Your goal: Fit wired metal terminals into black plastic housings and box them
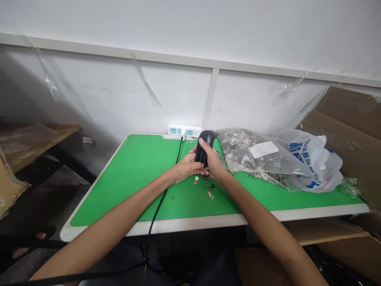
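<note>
Over the middle of the green-topped table (119, 174) I hold a black rounded plastic piece (207, 138), its shape like a computer mouse or a casing; its exact kind does not show. My right hand (213, 161) wraps its right side, with the thumb lying on its upper face. Fingers of my left hand (186, 167) grip it at the lower left edge. Below both hands, several small metal pieces (210, 194) lie scattered on the green surface. More of them are partly hidden behind my right hand.
A clear plastic bag (238, 153) full of small metal parts lies right of my hands, beside a white bag with blue print (323, 163). A power strip (190, 131) sits at the wall; its black cable (160, 202) crosses the table. Cardboard (348, 131) stands far right.
</note>
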Demonstrator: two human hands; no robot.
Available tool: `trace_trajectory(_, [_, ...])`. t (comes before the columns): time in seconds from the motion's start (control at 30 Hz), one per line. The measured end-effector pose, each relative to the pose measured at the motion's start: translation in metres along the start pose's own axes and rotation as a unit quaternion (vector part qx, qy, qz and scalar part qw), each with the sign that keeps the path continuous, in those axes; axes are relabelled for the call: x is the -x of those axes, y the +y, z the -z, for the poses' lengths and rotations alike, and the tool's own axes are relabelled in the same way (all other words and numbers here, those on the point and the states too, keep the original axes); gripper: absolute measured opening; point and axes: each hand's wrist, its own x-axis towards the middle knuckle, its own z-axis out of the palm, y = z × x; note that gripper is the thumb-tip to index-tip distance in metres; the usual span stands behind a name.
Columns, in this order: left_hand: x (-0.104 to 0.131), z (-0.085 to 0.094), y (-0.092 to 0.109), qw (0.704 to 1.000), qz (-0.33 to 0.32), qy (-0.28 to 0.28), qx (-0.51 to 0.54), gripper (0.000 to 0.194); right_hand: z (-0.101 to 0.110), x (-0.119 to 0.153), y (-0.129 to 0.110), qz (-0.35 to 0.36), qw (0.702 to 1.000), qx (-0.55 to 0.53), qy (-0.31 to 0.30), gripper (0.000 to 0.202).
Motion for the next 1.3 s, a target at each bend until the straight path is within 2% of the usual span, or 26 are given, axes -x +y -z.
trace_trajectory(0.2, [-0.002,0.012,0.012,0.997,0.014,-0.041,0.063,0.04,0.013,-0.012,-0.003,0.018,0.998,0.027,-0.048,0.06])
trace_trajectory(0.37, [-0.004,0.011,0.016,0.998,-0.018,0.05,0.041,0.034,0.023,-0.018,0.001,0.056,0.984,0.148,-0.078,0.059])
trace_trajectory(0.5, [-0.004,0.006,0.021,0.989,-0.056,0.121,0.066,0.038,0.027,-0.019,-0.001,0.051,0.96,0.19,-0.2,0.06])
trace_trajectory(0.57, [-0.003,0.006,0.026,0.984,-0.073,0.141,0.078,0.043,0.033,-0.021,-0.008,0.071,0.945,0.245,-0.203,0.055])
trace_trajectory(0.63, [-0.002,0.007,0.033,0.982,-0.086,0.148,0.084,0.046,0.04,-0.022,-0.017,0.125,0.923,0.328,-0.158,0.044])
trace_trajectory(0.7, [-0.001,0.01,0.039,0.979,-0.094,0.152,0.096,0.046,0.049,-0.022,-0.027,0.164,0.89,0.395,-0.16,0.032])
trace_trajectory(0.83, [-0.001,0.013,0.044,0.975,-0.096,0.153,0.127,0.044,0.059,-0.018,-0.04,0.136,0.806,0.489,-0.303,0.013])
trace_trajectory(0.93, [-0.001,0.014,0.043,0.974,-0.093,0.143,0.149,0.044,0.059,-0.015,-0.038,0.099,0.767,0.537,-0.337,0.017])
trace_trajectory(1.03, [0.0,0.013,0.041,0.974,-0.078,0.126,0.17,0.043,0.057,-0.015,-0.031,0.103,0.768,0.549,-0.312,0.012])
trace_trajectory(1.17, [0.0,0.012,0.038,0.971,-0.05,0.11,0.205,0.05,0.053,-0.017,-0.025,0.16,0.789,0.513,-0.297,0.007])
trace_trajectory(1.3, [-0.001,0.015,0.036,0.966,-0.042,0.126,0.222,0.058,0.049,-0.017,-0.028,0.202,0.817,0.465,-0.275,0.007])
